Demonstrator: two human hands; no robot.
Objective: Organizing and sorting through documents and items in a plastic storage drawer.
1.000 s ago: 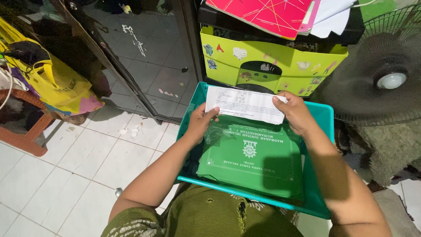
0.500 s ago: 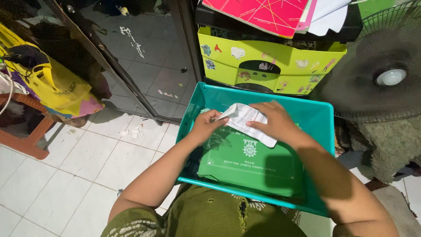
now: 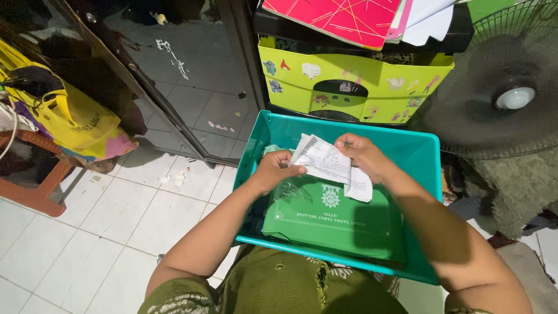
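Held over teal tray [image 3: 430,152], above green folder [image 3: 343,224]: thin white paper slip [image 3: 323,161], pinched by left hand [image 3: 273,170] and right hand [image 3: 361,156]. Probably light, limp, tearable; best gripped at opposite edges.

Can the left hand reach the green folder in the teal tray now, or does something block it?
Probably yes. The left hand hovers just above the green folder in the teal tray, and nothing lies between them. But its grip, like the right hand's, is busy with the white paper.
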